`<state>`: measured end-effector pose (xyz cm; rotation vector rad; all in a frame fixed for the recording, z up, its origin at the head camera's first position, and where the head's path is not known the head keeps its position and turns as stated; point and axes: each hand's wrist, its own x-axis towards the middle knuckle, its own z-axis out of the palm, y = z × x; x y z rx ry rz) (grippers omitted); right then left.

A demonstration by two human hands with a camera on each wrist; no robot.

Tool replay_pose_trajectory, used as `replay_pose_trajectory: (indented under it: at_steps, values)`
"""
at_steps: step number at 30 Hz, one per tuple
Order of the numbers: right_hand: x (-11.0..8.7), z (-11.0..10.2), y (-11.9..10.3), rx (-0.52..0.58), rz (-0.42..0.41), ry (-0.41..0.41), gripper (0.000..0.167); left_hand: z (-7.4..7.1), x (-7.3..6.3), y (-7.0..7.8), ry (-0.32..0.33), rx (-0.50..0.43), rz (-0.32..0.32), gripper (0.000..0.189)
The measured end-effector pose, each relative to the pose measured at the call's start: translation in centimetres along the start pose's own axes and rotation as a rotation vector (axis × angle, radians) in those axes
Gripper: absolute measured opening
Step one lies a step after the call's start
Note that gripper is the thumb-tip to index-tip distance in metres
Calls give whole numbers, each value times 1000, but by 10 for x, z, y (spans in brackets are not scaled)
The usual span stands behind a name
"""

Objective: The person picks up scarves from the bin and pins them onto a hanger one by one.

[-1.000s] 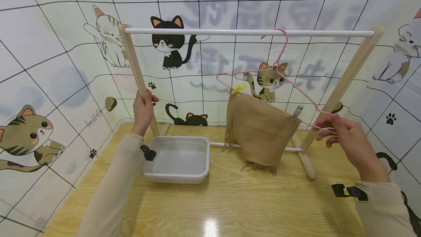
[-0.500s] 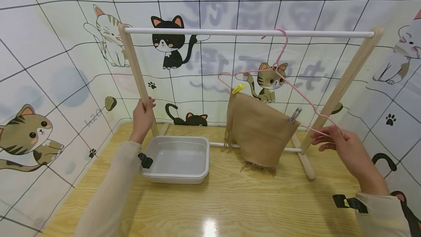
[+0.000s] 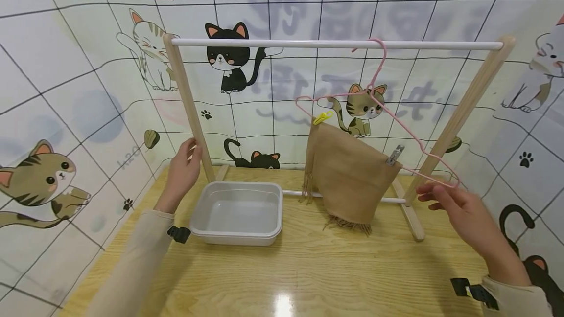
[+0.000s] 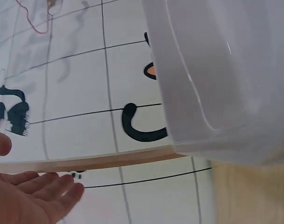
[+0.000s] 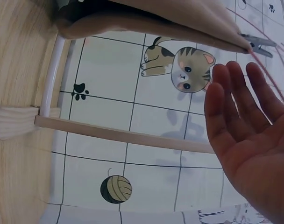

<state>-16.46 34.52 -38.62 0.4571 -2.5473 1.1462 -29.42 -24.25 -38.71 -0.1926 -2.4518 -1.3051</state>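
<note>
A pink wire hanger hangs tilted from the white top rail, its right end lower. From its lower bar hangs a brown fringed cloth, held by a yellow clip at the left corner and a metal clip at the right. My right hand is just below the hanger's right end; its fingers are extended and empty in the right wrist view. Beside the rack's left wooden post is my left hand, fingers loose and the thumb apart from the post in the left wrist view.
A light grey plastic basin stands on the wood-grain table, in front of the left post. The rack's right post slants down to a wooden foot. Behind stands a tiled-pattern wall with cat drawings.
My left hand has loosened from the left post and moved down and left. My right hand has let go of the hanger's end and dropped slightly. Hanger and cloth have barely moved.
</note>
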Motion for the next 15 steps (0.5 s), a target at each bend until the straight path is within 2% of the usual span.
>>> replay_pose_trajectory:
  at_steps: [4,8,11,15]
  values:
    - [-9,4,-7,-64,12,26,27,-6,-15,14,-47,60,-14,61]
    - [-17,9,-17,-90,47,41,27,-9,-33,34,-66,115,-9,66]
    - [-21,12,-27,-125,70,46,31,-8,-47,48,-61,159,32,68]
    - [-24,18,-41,-167,89,57,36,-1,-63,65,-31,233,140,64]
